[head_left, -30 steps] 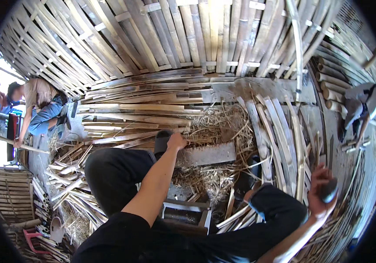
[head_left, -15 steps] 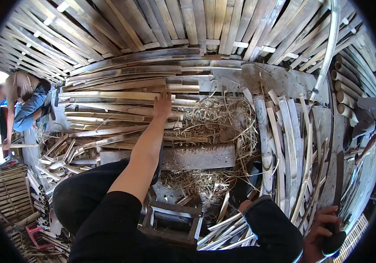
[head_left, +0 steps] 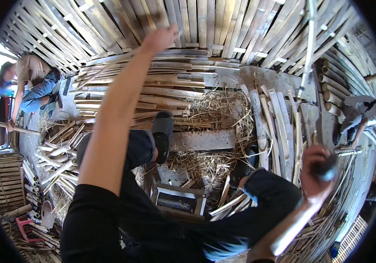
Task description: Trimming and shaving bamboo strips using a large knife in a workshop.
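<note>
Left hand (head_left: 162, 39) up high, right hand (head_left: 311, 175) holding a dark thing (head_left: 327, 167).
The left hand's grip is curled in front of the bamboo slats (head_left: 218, 26); I cannot tell if it has anything. The right hand's grip is closed around the dark thing, which is blurry and out past the right knee (head_left: 287, 189).

Below and left of the grey board (head_left: 203, 140), a plain black sleeve (head_left: 93, 215) stops short of the elbow, its edge straight; the forearm (head_left: 115, 125) beyond it is bare. The left hand (head_left: 159, 38), above the board, and the right hand (head_left: 315, 173), to its right, are bare too. The dark blue-black trousers (head_left: 275, 195) have a paler blue turned-up cuff (head_left: 250, 182) low on the right leg. Just left of the board is a dark round-toed slipper (head_left: 163, 127), marked with a small pale spot.
</note>
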A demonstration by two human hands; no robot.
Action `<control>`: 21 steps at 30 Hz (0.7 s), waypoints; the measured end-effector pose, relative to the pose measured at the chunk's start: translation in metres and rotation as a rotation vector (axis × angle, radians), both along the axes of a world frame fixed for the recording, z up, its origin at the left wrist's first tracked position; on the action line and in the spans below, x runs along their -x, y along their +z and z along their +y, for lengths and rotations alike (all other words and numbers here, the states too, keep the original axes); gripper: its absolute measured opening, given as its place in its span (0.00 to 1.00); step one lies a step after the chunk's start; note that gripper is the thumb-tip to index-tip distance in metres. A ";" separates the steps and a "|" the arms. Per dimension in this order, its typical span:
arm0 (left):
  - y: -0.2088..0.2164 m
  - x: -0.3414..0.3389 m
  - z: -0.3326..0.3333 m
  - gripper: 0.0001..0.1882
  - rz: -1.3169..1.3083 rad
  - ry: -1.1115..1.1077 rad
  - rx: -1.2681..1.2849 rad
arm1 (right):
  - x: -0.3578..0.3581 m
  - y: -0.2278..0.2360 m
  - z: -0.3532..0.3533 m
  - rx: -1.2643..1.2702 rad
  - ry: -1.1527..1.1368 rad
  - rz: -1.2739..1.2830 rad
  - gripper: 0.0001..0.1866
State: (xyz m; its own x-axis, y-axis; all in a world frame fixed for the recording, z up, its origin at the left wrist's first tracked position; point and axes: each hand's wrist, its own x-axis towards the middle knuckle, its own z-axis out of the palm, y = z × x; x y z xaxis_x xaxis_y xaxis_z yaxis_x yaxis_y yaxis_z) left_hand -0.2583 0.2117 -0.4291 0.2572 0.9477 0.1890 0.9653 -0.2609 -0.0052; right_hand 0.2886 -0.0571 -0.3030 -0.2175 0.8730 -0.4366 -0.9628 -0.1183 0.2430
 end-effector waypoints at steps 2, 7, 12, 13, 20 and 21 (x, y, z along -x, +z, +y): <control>0.092 -0.018 -0.003 0.18 0.124 -0.018 -0.167 | 0.010 -0.002 -0.001 0.047 -0.010 -0.111 0.14; 0.355 -0.162 -0.171 0.12 -0.478 0.380 -0.118 | 0.029 -0.016 0.008 0.159 -0.011 -0.473 0.10; 0.444 -0.123 -0.270 0.13 -0.383 -0.049 -1.049 | 0.074 -0.040 0.018 -0.098 0.157 -0.677 0.10; 0.452 -0.130 -0.294 0.14 -0.455 -0.107 -1.170 | 0.071 -0.049 0.016 -0.200 0.194 -0.622 0.09; 0.425 -0.109 -0.341 0.14 -1.254 -0.580 -0.802 | 0.127 -0.001 -0.060 -0.226 0.191 -1.283 0.10; 0.424 -0.107 -0.343 0.14 -1.274 -0.589 -0.800 | 0.133 0.012 -0.077 -0.265 0.134 -1.459 0.13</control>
